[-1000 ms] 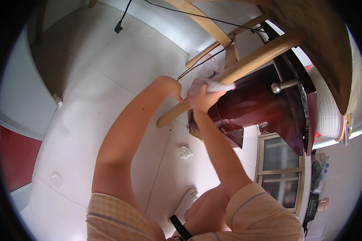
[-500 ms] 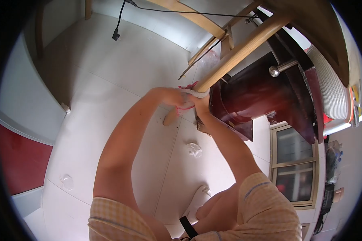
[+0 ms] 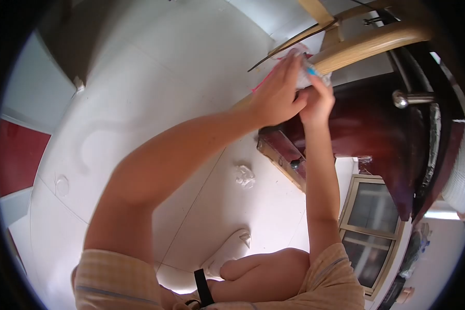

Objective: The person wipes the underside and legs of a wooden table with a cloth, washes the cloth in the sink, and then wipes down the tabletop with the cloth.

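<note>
A pale cloth (image 3: 306,78) with pink edging and a blue patch is wrapped around a light wooden chair leg (image 3: 369,50). My left hand (image 3: 281,93) lies along the leg from the left, its fingers pressed over the cloth. On the other side my right hand (image 3: 318,102) curls its fingers around the same cloth, close to the left one. The lower end of the leg is mostly hidden behind my left hand and forearm.
Dark red glossy furniture (image 3: 367,124) with a metal knob (image 3: 400,99) stands right of my hands. A cardboard box edge (image 3: 281,160) sits below it. Crumpled white tissue (image 3: 244,176) lies on the tiled floor (image 3: 186,206). A framed glass panel (image 3: 369,232) is at lower right.
Both hands and the cloth have moved up and right in view, further along the chair leg. The whole view has also shifted, and the black plug at the top has left the picture.
</note>
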`<action>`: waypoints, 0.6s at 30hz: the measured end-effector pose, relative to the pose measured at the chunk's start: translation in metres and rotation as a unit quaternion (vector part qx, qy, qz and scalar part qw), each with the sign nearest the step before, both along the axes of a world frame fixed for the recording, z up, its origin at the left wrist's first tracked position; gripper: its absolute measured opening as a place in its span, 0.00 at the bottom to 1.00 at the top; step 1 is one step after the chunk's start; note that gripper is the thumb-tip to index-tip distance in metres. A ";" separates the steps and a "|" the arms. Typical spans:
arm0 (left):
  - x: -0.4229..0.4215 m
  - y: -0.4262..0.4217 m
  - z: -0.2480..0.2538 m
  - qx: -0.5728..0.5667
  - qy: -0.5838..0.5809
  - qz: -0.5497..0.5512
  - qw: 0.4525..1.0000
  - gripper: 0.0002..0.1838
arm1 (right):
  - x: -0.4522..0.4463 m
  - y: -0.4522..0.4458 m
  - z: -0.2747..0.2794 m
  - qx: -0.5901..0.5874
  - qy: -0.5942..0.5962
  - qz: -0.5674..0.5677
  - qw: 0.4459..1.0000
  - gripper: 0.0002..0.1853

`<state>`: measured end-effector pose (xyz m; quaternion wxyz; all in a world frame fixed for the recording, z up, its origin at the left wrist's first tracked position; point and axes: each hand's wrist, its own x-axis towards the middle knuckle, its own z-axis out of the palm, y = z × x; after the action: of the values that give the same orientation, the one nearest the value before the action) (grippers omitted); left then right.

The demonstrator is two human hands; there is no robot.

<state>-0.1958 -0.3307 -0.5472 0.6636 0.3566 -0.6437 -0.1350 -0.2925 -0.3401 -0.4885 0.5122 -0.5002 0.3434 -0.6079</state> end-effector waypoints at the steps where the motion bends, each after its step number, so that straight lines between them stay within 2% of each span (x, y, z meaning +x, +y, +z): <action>1: -0.004 -0.006 0.007 0.054 0.025 -0.025 0.998 0.38 | -0.005 0.002 -0.001 0.017 -0.036 0.037 0.999 0.25; 2: -0.008 -0.012 0.015 0.105 0.054 -0.047 0.992 0.38 | -0.007 0.004 -0.001 -0.006 -0.039 0.074 0.996 0.25; 3: -0.013 -0.011 0.019 0.113 0.060 -0.042 0.991 0.38 | -0.017 0.004 -0.008 -0.004 -0.026 0.062 0.998 0.26; 5: -0.026 -0.010 0.025 0.113 0.109 0.064 0.986 0.33 | -0.001 0.003 -0.005 -0.007 -0.047 0.007 0.999 0.29; 6: -0.031 -0.015 0.024 0.067 0.136 0.128 0.980 0.29 | 0.004 0.000 -0.001 -0.002 -0.040 0.009 0.999 0.29; 8: -0.036 -0.021 0.022 0.063 0.135 0.147 0.978 0.28 | 0.013 -0.010 0.001 -0.077 0.093 -0.028 0.992 0.34; 9: -0.036 -0.023 0.020 0.057 0.125 0.163 0.977 0.27 | 0.014 -0.014 -0.003 -0.071 0.099 -0.027 0.992 0.34; 11: -0.037 -0.025 0.014 0.053 0.110 0.193 0.974 0.26 | 0.013 -0.021 -0.015 -0.100 0.060 -0.029 0.993 0.38; 13: -0.039 -0.025 0.008 0.054 0.091 0.215 0.971 0.25 | 0.003 -0.030 -0.028 -0.074 0.044 -0.027 0.996 0.40; 15: -0.042 -0.024 0.004 0.071 0.041 0.241 0.967 0.24 | -0.005 -0.033 -0.041 -0.073 -0.031 -0.004 0.997 0.43; 16: -0.047 -0.031 -0.002 0.001 0.080 0.276 0.958 0.14 | -0.004 -0.030 -0.044 -0.055 -0.052 -0.001 0.997 0.41; 17: -0.048 -0.027 -0.011 0.008 0.077 0.272 0.959 0.14 | -0.006 -0.030 -0.055 -0.048 -0.053 -0.007 0.997 0.41; 18: -0.048 -0.020 -0.025 0.051 0.076 0.258 0.962 0.18 | -0.009 -0.030 -0.070 -0.031 -0.050 0.021 0.998 0.38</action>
<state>-0.2434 -0.3510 -0.5724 0.7036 0.5328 -0.4698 -0.0184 -0.3012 -0.3703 -0.5589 0.5254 -0.4919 0.2877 -0.6319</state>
